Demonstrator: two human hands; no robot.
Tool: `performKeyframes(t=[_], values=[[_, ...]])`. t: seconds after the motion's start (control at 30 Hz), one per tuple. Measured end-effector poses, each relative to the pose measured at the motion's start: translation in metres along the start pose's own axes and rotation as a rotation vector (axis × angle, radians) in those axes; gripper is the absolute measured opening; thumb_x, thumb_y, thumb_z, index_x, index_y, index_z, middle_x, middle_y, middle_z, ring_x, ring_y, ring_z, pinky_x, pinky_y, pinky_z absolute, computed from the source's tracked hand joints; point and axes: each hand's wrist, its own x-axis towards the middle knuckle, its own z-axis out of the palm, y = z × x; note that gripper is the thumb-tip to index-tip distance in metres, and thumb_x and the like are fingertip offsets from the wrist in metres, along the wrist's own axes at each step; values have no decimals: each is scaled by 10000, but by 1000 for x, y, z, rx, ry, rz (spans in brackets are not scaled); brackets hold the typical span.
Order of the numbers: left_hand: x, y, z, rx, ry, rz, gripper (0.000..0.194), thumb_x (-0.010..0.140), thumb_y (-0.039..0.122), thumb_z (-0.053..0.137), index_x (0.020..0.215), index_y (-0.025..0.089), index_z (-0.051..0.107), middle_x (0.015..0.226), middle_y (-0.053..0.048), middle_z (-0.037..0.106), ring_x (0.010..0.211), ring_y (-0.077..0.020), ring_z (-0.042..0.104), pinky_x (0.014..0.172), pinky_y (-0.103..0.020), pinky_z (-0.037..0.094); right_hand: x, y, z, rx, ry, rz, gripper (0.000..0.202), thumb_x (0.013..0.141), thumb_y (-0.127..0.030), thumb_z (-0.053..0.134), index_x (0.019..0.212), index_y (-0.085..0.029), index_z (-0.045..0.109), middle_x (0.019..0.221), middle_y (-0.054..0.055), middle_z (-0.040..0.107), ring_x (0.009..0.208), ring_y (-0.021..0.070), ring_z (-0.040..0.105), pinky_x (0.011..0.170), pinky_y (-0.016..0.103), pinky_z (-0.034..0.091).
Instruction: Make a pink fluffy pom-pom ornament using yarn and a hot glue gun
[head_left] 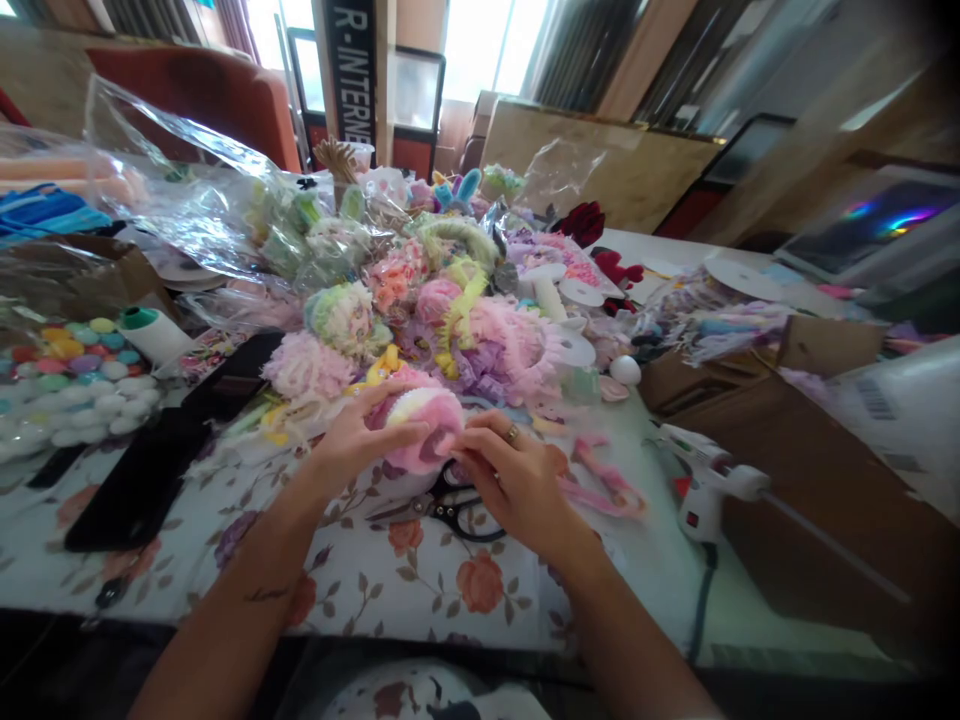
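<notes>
Near the middle of the flowered tablecloth, my left hand (356,440) is wrapped round the left side of a fluffy pink ball (431,415) with a pale yellow and white band. At its right side, my right hand (510,465) has thumb and fingers pinched together against the ball; what lies between the fingertips is too small to make out. A ring shows on one right finger. Black-handled scissors (457,510) lie on the cloth below the ball, partly behind my right hand.
Behind is a heap of pastel yarn pieces (487,340) and plastic bags. A white glue gun (697,485) stands at the right beside a cardboard box (810,470). To the left are a black phone (142,480), a thread cone (154,335) and bagged pompoms (82,390).
</notes>
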Motion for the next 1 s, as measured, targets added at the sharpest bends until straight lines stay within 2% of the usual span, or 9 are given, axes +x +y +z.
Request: performKeyframes(t=[0.3,0.53,1.0], values=[[-2,-5,-1,93,40,112,484,689,434,868,1148,310,778,1272,-51,714,1234,-342,604,1039,-392,467,0,-1,2,-87,23,10,183,987,-100,566,1050,-236,672,954,37,643,827,127,663,732,214,519],[-1,-9,-1,83,53,123,468,672,367,880,1130,321,791,1278,-53,703,1263,-354,575,1079,-422,441,2,-2,3,-76,18,49,144,987,-119,566,1001,-228,660,944,43,644,838,141,663,732,236,537],[-2,-8,-1,73,65,116,472,650,395,893,1105,318,794,1248,-51,714,1246,-371,575,1084,-450,439,4,-3,6,-131,11,66,107,985,-138,580,958,-224,639,923,41,650,820,147,660,715,244,530]])
